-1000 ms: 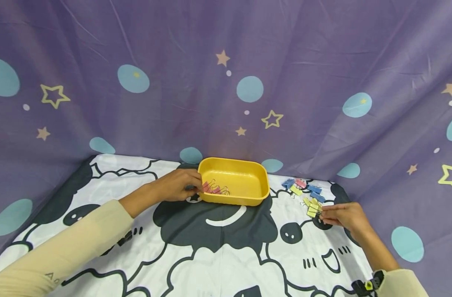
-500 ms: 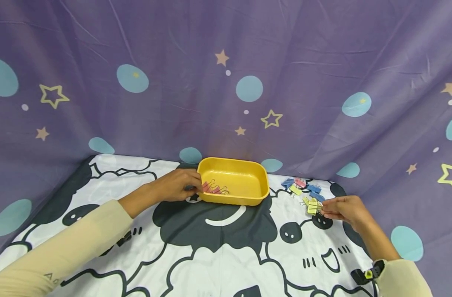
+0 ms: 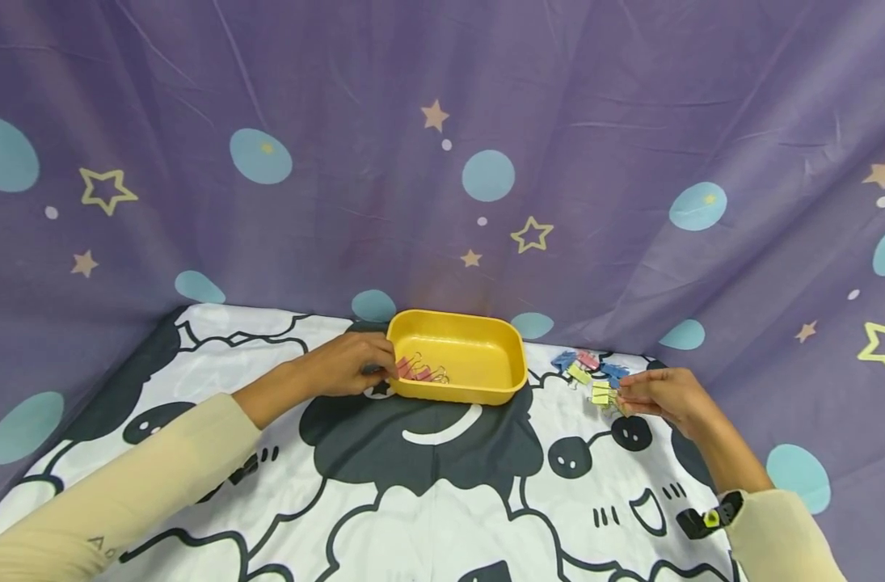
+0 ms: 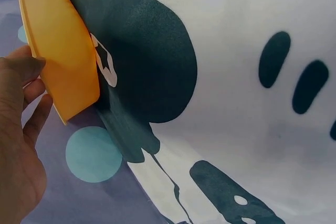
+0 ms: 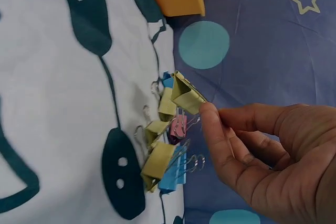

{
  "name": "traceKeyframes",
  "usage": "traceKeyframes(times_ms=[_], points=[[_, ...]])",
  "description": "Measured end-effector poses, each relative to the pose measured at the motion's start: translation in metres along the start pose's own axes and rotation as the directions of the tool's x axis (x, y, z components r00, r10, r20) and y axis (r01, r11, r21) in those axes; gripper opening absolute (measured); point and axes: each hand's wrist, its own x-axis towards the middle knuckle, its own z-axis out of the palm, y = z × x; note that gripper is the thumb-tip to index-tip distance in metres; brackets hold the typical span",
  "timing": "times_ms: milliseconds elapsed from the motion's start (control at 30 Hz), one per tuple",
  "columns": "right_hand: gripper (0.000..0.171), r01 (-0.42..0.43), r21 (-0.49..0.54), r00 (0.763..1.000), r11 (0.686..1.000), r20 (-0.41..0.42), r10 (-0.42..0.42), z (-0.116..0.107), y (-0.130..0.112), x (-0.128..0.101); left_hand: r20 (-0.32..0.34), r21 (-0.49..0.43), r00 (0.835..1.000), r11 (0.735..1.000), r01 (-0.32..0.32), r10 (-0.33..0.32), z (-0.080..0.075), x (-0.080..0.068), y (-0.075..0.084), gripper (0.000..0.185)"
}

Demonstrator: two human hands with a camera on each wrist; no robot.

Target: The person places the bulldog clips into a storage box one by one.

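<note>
My left hand (image 3: 355, 362) pinches the left end of a yellow plastic tray (image 3: 489, 360); in the left wrist view its thumb lies over the rim. Several pink binder clips (image 3: 423, 373) lie inside the tray at the near left corner. Over on the right, my right hand (image 3: 663, 394) holds a yellow binder clip (image 5: 186, 95) between thumb and fingertips, raised above a loose pile. That pile has more yellow clips (image 5: 158, 162), a pink clip (image 5: 178, 127) and blue clips (image 5: 173, 177), partly hidden behind one another and the hand.
A white cloth with black cartoon figures (image 3: 427, 533) covers the table. Behind it, a purple curtain (image 3: 384, 202) with stars and blue dots hangs close to the tray and the clip pile.
My right hand has lifted the yellow binder clip off the pile and moved slightly up and left. The left hand and the tray have stayed in place.
</note>
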Motion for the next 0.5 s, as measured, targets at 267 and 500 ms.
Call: traceKeyframes(times_ms=[267,500], points=[[0.032,0.031,-0.026,0.999,0.999,-0.007,-0.031,0.013,-0.017,0.008,-0.019,0.001,1.000,1.000,-0.015,0.015,0.001,-0.001,-0.002,0.022],[0.046,0.062,-0.043,0.998,0.997,-0.006,-0.062,0.028,-0.029,0.017,-0.015,-0.004,1.000,1.000,-0.019,0.019,0.001,0.000,-0.001,0.022]])
